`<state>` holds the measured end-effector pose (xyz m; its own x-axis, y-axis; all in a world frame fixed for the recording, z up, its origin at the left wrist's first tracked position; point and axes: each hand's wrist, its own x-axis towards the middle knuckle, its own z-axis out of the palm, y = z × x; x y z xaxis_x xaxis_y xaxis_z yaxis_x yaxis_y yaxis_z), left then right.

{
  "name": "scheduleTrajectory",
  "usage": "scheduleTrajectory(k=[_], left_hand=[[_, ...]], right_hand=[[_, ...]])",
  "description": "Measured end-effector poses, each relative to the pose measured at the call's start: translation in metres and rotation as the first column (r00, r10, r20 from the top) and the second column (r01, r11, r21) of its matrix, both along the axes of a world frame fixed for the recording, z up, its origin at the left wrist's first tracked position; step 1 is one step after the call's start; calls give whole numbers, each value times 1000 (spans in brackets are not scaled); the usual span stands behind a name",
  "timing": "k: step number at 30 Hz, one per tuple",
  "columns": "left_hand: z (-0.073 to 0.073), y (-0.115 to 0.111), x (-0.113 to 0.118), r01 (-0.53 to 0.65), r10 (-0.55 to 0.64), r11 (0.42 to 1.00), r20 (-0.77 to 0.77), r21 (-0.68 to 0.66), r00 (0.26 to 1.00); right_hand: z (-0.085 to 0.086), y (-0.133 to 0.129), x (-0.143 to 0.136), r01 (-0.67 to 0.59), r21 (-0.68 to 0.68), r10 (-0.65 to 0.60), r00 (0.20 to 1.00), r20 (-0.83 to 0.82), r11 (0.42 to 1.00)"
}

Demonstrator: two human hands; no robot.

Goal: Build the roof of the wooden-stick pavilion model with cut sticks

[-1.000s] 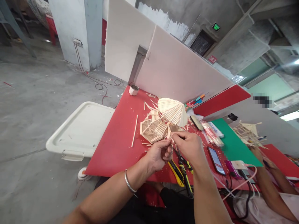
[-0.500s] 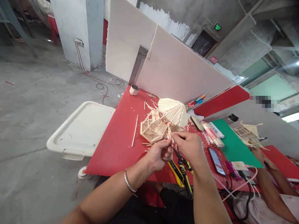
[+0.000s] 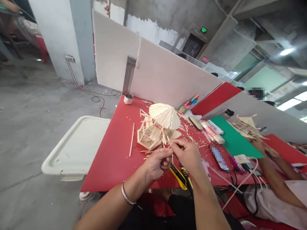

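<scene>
My left hand [image 3: 157, 163], with a silver bangle at the wrist, is closed in a pinch, thumb against forefinger. Its fingertips meet those of my right hand [image 3: 189, 156], which pinches too. Between them a short thin wooden stick [image 3: 168, 138] pokes up; its lower end is hidden by the fingers. Just beyond the hands lies a model built of wooden sticks, with a many-sided base [image 3: 146, 140] and a pale fan-like roof [image 3: 165, 116]. One longer loose stick [image 3: 132, 139] lies to its left. Below my hands are a yellow-and-black utility knife [image 3: 178, 177] and a dark yellow-trimmed tool [image 3: 187, 179], partly covered.
The red tabletop [image 3: 107, 166] carries stick scraps, a roll of tape [image 3: 128, 99], markers [image 3: 189, 103], a glasses case [image 3: 195, 123], bagged sticks [image 3: 212, 131] and a phone [image 3: 219, 158]. A white lid [image 3: 74, 143] stands at left. At right, another person's hands [image 3: 260, 147] work beside a stick model.
The view has swung, so the table sits further left and slightly lower. Both my hands stay pinched together in front of the stick model.
</scene>
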<state>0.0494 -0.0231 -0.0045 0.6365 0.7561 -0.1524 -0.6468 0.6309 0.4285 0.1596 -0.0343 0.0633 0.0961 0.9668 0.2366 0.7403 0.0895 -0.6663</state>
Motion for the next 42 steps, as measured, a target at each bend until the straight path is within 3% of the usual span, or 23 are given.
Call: scheduleTrajectory(k=[2,7,12,15,18,20,22,29,34,39,42], left_hand=[[3,-6,1,-6,6,1000,-67,-3,998],[2,-28,10,-203,215,977,-262,73,941],[-9,-42,21,-127,158,987,-405,102,900],[-8,-42,20,-176,213,977,-448,122,868],[-2,-41,16,-188,276,958,-515,218,812],[1,-39,15,-168,296,947,-549,273,781],[3,-38,15,-146,305,941,-581,304,754],[1,-33,16,-161,331,934,-607,318,722],[0,-30,7,-186,362,925,-613,332,702],[5,-29,2,-201,392,913,-622,356,678],[7,-28,2,-184,385,912,-615,366,688]], right_hand=[[-6,-13,8,-18,-20,15,986,-165,1000],[-34,-52,24,-72,-149,-9,874,-485,986],[-53,-75,30,-189,-182,38,787,-616,965],[-60,-77,38,-109,-158,28,896,-442,981],[-70,-75,50,101,-65,-105,993,-46,993],[-76,-73,57,187,-21,-182,974,136,982],[-81,-72,60,191,-29,-181,961,210,981],[-79,-67,50,64,-114,-2,879,478,991],[-80,-57,47,114,-155,-19,858,513,981],[-84,-65,57,169,35,-173,965,199,985],[-79,-76,59,87,144,-103,989,108,986]])
